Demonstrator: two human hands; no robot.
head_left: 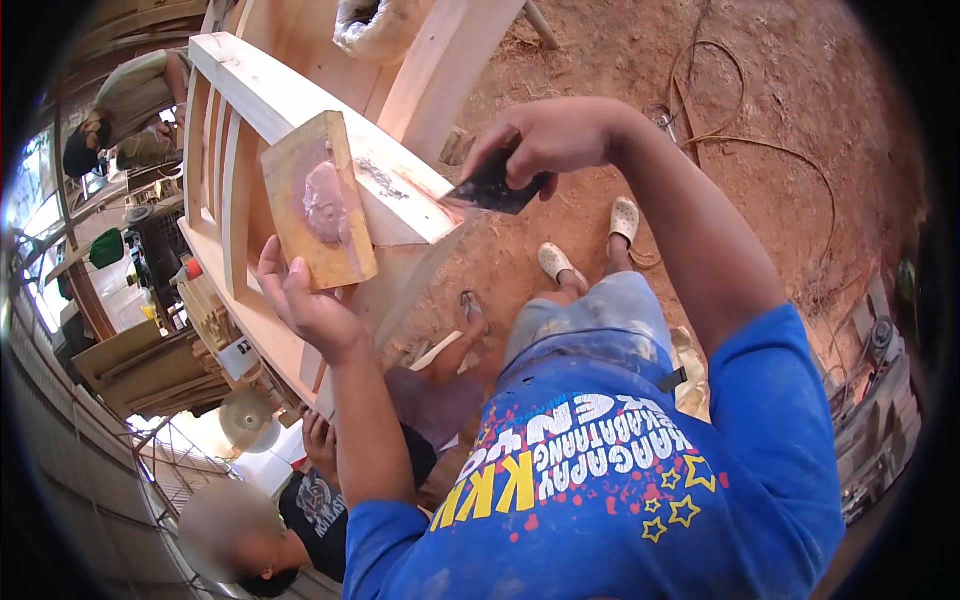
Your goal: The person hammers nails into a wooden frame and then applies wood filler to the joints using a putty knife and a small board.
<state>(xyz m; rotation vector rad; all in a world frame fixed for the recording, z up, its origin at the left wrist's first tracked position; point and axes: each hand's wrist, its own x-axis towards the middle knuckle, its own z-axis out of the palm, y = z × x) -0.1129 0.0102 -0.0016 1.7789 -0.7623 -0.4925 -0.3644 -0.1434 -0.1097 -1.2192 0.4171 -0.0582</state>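
My left hand [310,305] grips the lower end of a flat, yellowish board [285,215]. A mound of pinkish putty [327,203] sits on the board's face. In my right hand [545,150] is a dark, flat putty knife [500,183], its edge at the corner of a pale wooden beam [290,95]. Dark and pinkish smears mark the beam's top near that corner. The board is held just beside the beam and hides part of it.
Curved slats [235,205] join the wooden frame at left. A person in a black shirt [318,510] is close by at lower left; another person [140,95] bends at upper left. A yellowish hose [780,150] lies on the dirt floor [590,75].
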